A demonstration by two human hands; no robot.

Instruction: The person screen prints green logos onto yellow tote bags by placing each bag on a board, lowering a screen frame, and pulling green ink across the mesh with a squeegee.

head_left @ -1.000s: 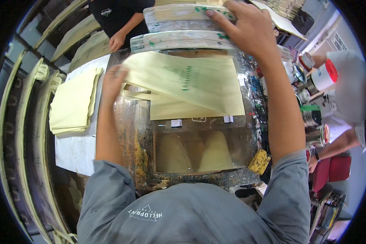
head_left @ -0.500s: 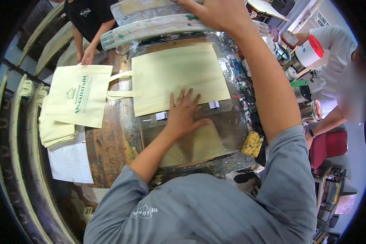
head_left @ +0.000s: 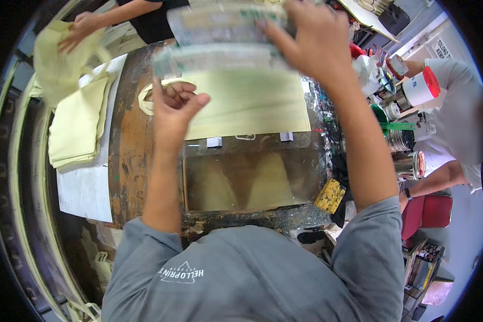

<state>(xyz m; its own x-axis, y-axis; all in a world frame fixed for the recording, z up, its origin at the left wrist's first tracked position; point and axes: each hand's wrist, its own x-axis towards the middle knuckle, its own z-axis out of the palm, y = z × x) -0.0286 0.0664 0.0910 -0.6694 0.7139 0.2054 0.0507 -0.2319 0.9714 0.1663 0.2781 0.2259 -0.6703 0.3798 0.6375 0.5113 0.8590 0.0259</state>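
Note:
A pale yellow tote bag point(head_left: 247, 104) lies flat on the worktable, its handle loop point(head_left: 144, 102) out to the left. Over its far side hangs a paint-stained screen-printing frame point(head_left: 220, 56), blurred by motion. My right hand point(head_left: 319, 43) grips the frame near its right end. Beside the frame's left end my left hand point(head_left: 174, 107) is raised, fingers apart and partly curled, with nothing seen in it. Whether its fingertips touch the frame I cannot tell. Two small white tabs, a left one point(head_left: 214, 142) and a right one point(head_left: 286, 137), sit along the bag's near edge.
At the far left a co-worker's hand point(head_left: 80, 31) holds another pale yellow bag point(head_left: 64, 64), above a stack of bags point(head_left: 78, 126) on a white sheet point(head_left: 86, 193). A yellow sponge point(head_left: 330, 195) lies at the table's right edge. Paint cans point(head_left: 410, 165) and another person stand at right.
My left hand has left the bag and risen to the frame's left end. The frame has come down and nearer with my right hand. The co-worker has lifted the printed bag away leftward.

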